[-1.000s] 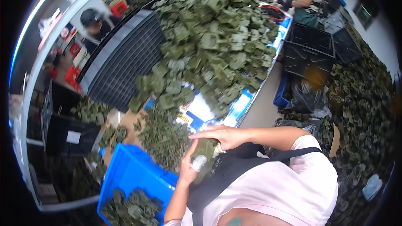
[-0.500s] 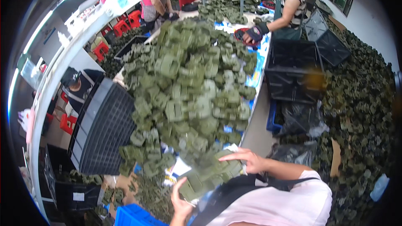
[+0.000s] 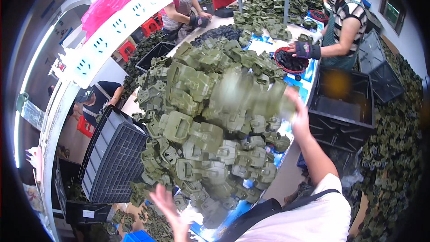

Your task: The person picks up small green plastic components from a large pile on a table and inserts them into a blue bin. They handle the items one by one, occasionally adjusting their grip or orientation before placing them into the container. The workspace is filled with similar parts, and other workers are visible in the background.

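A large heap of olive-green moulded plastic parts (image 3: 197,132) covers the worktable before me. My right hand (image 3: 299,114) reaches out over the heap's right side, fingers on the end of a green plastic part (image 3: 246,92). Motion smears that part, so its outline is unclear, and it may be more than one piece. Near the heap's front left, my left hand (image 3: 166,204) is open with its fingers apart and holds nothing. Between my arms, part of a blue-and-white printed table cover (image 3: 237,210) shows.
A tilted grey crate (image 3: 118,152) leans at the heap's left. On the right stands a black crate (image 3: 342,103) beside a floor pile of green parts (image 3: 398,152). Across the table, a gloved co-worker's hand (image 3: 307,50) touches a red basket (image 3: 291,69) of dark pieces. Other people stand farther back.
Both hands held a green part close to my body. The left hand has let go and moved left; the right has swung forward over the heap with a green part. The view has shifted.
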`<state>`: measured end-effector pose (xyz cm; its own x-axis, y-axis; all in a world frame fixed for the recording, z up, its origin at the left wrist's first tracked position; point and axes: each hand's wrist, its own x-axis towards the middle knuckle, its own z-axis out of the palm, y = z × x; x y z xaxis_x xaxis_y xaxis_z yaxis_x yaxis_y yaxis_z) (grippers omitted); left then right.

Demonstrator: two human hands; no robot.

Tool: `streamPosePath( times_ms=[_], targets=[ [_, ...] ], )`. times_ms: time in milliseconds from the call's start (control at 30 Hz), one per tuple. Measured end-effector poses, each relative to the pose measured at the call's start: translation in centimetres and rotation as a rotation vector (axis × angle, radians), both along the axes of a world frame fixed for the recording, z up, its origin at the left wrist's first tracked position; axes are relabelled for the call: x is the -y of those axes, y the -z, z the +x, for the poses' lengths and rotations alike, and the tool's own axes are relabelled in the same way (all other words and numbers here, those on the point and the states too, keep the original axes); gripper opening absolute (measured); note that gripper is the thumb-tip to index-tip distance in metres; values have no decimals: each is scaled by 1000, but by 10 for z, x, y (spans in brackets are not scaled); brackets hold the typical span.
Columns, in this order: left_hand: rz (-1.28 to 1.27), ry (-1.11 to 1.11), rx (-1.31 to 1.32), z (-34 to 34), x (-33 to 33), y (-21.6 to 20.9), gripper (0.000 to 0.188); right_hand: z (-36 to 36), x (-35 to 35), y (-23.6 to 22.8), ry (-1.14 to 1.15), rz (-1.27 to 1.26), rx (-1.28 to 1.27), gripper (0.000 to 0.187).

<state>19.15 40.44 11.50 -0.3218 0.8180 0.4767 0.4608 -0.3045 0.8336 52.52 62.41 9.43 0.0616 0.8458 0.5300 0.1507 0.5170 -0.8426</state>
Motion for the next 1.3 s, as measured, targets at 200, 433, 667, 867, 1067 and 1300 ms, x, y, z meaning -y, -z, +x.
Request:
streamPosePath(
  times_ms=[200,433,667,867,1067,1300],
  targets=[
    [-426,-406,200,-58,85,46,65,9,-245,53,381,-481,-501,56],
    [-669,-686,-295,-51,155,55,64,25,-361,110,358,-75,416,69],
    [-621,-834,-261,-98,255,93,68,59,-269,114,-115,34,535,53],
    [-464,-1309,30,-192,413,109,62,-131,64,25,-157,75,353,28],
    [-836,-1648,-258,-293,560,170,65,-315,311,55,-1435,-103,844,38],
    [-1498,-1428,191,-328,555,213,90,-367,415,75,-1618,-12,1099,49]
  ],
)
